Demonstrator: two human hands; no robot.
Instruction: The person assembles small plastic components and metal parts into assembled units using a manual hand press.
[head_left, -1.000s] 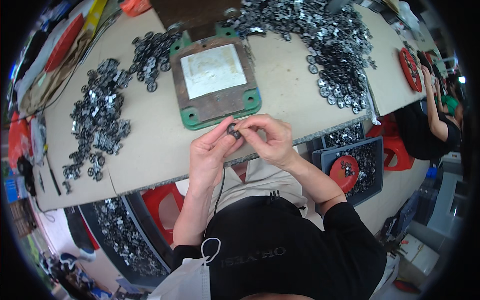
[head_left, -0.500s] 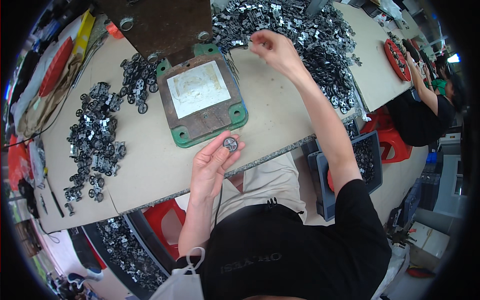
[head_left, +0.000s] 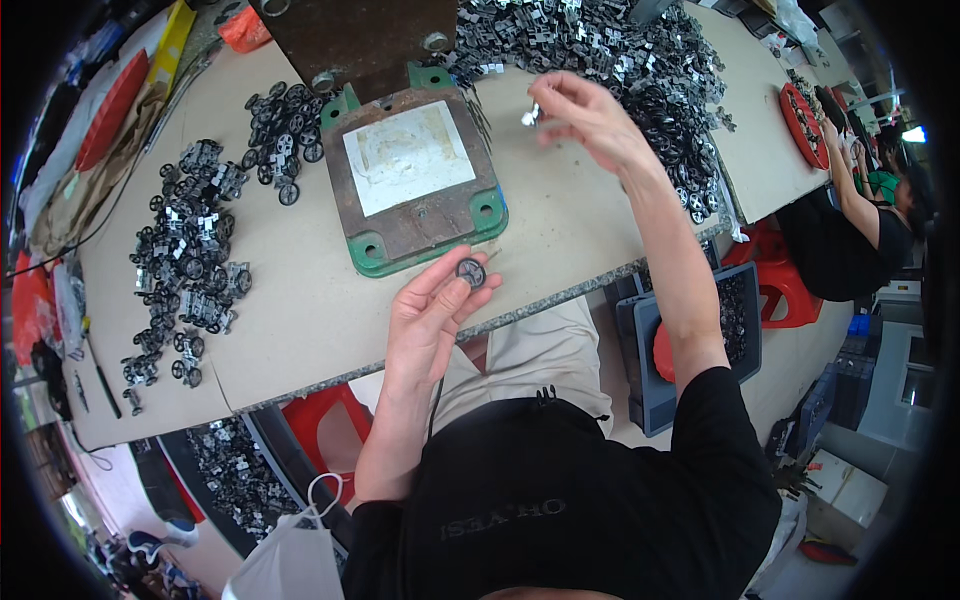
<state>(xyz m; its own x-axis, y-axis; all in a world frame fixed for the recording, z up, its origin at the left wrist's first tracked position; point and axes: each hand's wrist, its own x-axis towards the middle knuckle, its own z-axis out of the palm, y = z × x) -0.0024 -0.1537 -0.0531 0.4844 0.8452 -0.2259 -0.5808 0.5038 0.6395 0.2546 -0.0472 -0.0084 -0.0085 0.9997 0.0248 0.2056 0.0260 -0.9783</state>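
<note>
My left hand (head_left: 428, 312) pinches a small black spoked wheel (head_left: 471, 271) between thumb and fingers, near the table's front edge. Beyond it stands the press base (head_left: 420, 214), a brown plate on a green body with a whitish pad (head_left: 405, 158) on top. To the right of the base, my right hand (head_left: 590, 120) is raised over the table, its fingers pinched on a small shiny metal part (head_left: 531, 116). That part's exact shape is too small to make out. Behind the right hand spreads a big heap of dark and silvery metal parts (head_left: 590, 45).
Several wheeled assemblies (head_left: 190, 250) lie piled at the left, with loose black wheels (head_left: 285, 130) beside the base. The press's brown upper block (head_left: 355, 40) overhangs the far side. Grey bins (head_left: 640, 390) stand below the table edge. Another person (head_left: 850, 230) sits at the right.
My right hand has drawn back from the heap toward me and to the right, a shiny metal part now showing in its fingers. The left hand still holds the wheel, and the view has shifted slightly.
</note>
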